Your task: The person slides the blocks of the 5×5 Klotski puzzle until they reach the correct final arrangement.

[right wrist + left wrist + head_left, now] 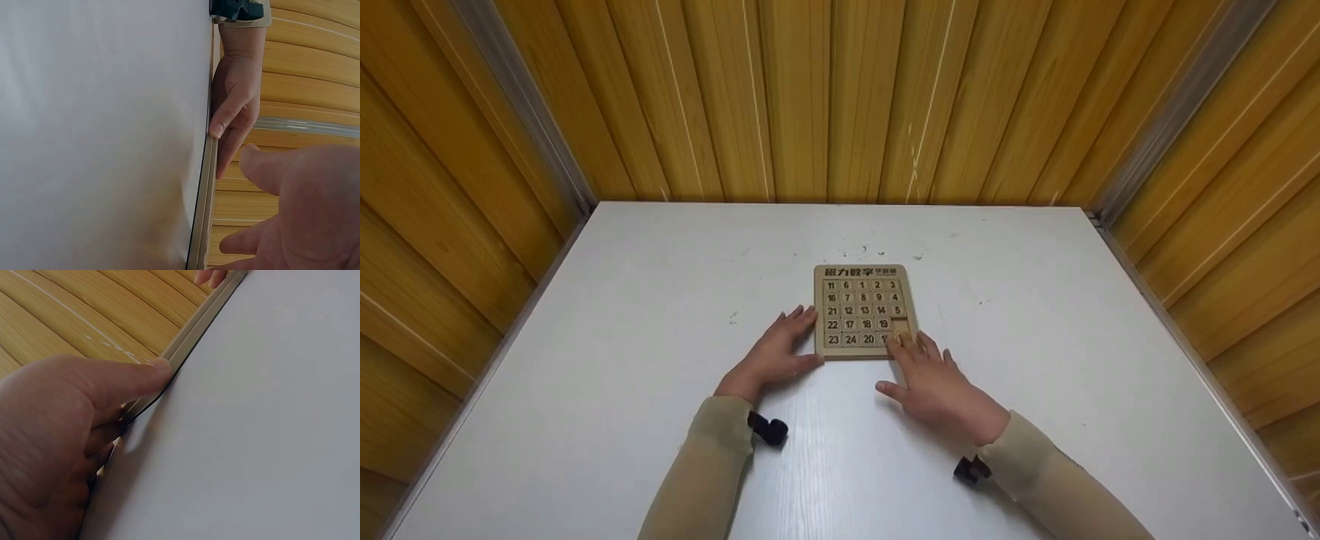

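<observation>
A wooden number slide puzzle (847, 353) lies flat on the white table in the head view, with numbered square tiles in rows and a gap (900, 325) in the fourth row's right column. My left hand (778, 350) holds its near left corner, the thumb on the front edge and the fingers along the left side. Fingertips of my right hand (936, 381) rest on the tiles at the near right corner, hiding some numbers; that thumb stands apart, over the table. From the left wrist, the left thumb (132, 379) shows against the board's edge.
The white table (660, 262) has small dark marks beyond the puzzle. Yellow wood-look panels (795, 97) wall it at the back and both sides. Black wrist devices sit at the left cuff (769, 430) and the right cuff (971, 470).
</observation>
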A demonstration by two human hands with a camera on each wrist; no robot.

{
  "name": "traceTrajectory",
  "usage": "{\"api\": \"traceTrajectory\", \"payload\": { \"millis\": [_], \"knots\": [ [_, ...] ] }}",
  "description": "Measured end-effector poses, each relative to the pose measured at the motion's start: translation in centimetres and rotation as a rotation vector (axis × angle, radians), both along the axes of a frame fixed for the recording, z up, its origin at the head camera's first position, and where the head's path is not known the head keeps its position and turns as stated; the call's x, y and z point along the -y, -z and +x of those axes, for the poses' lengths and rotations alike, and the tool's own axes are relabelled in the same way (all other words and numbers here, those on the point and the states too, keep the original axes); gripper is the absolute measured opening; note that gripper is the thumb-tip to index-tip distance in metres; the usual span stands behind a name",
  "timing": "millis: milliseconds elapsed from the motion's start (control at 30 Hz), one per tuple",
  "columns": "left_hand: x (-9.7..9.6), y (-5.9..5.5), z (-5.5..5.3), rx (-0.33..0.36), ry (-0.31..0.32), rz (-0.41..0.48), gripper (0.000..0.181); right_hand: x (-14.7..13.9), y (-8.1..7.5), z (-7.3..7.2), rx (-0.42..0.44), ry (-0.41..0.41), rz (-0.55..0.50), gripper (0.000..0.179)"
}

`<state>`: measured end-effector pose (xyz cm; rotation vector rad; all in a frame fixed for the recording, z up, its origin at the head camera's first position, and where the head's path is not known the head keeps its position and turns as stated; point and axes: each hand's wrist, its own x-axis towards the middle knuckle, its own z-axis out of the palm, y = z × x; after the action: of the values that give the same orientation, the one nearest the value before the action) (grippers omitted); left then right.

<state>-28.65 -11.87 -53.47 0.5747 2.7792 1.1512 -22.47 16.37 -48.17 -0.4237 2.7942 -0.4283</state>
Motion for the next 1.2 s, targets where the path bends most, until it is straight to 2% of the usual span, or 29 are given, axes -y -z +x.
{"api": "traceTrajectory", "payload": {
  "millis": [267,467,600,867,1200],
  "knots": [
    [-0.1,-0.2,0.2,0.049,-0.031,0.016,0.082,0.0,0.2,-1.6,-0.001,-0.010,0.011,0.085],
    [-0.2,-0.2,0.2,0.052,-0.035,0.014,0.083,0.1,0.3,-2.5,-0.006,0.000,0.004,0.086],
    [-0.2,-0.2,0.2,0.047,-0.029,0.016,0.084,0.5,0.4,-2.0,-0.018,-0.006,0.002,0.085],
    [-0.1,-0.3,0.2,0.031,-0.030,0.015,0.084,1.7,0.3,-0.6,-0.010,-0.079,0.020,0.085],
    [-0.2,-0.2,0.1,0.024,-0.022,0.010,0.084,0.5,0.2,-0.3,0.002,-0.059,0.002,0.084]
  ]
}}
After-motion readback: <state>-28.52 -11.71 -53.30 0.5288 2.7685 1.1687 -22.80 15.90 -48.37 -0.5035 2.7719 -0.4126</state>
